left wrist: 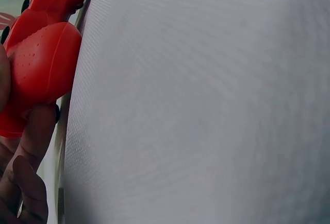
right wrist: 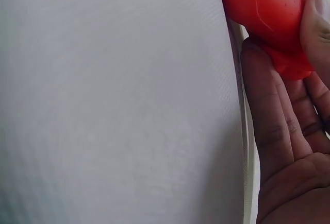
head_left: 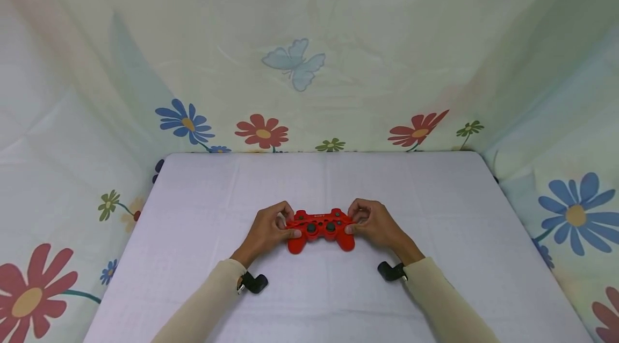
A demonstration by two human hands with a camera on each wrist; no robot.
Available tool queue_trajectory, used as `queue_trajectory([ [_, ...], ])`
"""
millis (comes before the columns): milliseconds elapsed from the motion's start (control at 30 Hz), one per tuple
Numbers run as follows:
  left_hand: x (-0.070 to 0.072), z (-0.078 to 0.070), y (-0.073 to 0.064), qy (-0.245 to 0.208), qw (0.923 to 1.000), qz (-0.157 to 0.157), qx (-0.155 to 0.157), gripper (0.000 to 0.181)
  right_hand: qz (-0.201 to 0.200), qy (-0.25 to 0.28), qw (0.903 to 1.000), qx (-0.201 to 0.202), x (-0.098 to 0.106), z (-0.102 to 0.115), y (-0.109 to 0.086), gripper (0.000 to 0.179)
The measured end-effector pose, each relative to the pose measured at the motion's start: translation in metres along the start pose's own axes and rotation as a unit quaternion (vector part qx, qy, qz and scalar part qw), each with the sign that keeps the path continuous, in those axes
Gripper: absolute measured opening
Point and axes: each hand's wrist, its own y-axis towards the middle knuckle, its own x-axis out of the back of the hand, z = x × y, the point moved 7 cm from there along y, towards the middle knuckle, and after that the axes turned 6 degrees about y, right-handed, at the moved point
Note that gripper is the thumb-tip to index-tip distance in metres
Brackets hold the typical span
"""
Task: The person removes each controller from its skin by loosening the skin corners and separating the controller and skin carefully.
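Observation:
A red game controller [head_left: 321, 221] with dark thumbsticks and SONY lettering is held between both hands, its two grips pointing toward the person. My left hand [head_left: 269, 228] pinches its left side, thumb on top and fingers curled behind and beneath. On the other side my right hand [head_left: 376, 226] grips the controller in the same way, thumb over the right face. In the left wrist view the rounded left grip [left wrist: 49, 62] shows close over the cloth, a finger under it. The right wrist view shows the right grip [right wrist: 268, 10] between thumb and fingers.
A white cloth-covered table [head_left: 203, 192] lies under the hands. Behind it hangs a pale curtain [head_left: 367, 63] printed with flowers and a butterfly, continuing down both sides. Black camera mounts [head_left: 254, 282] sit on the wrists, by the beige sleeves [head_left: 208, 300].

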Motion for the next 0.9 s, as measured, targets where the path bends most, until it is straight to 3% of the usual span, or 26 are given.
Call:
queue_trajectory([
  [300,0.0,-0.005,-0.006,0.004,0.9998,-0.016,-0.013,0.035,-0.015,-0.011,0.9998,-0.006,0.001,-0.003,-0.002,0.028],
  [533,-0.003,-0.008,-0.01,0.025,0.9989,-0.028,-0.028,0.032,0.0,-0.011,0.9998,0.019,-0.003,-0.001,-0.005,0.023],
  [700,-0.005,-0.009,-0.014,0.04,0.9973,-0.044,-0.044,0.033,-0.005,-0.02,0.9998,0.008,-0.006,0.0,-0.012,0.028],
  [900,-0.003,-0.015,-0.009,0.055,0.9976,-0.015,-0.04,0.04,-0.017,-0.066,0.9972,0.029,-0.014,0.016,-0.013,0.039],
])
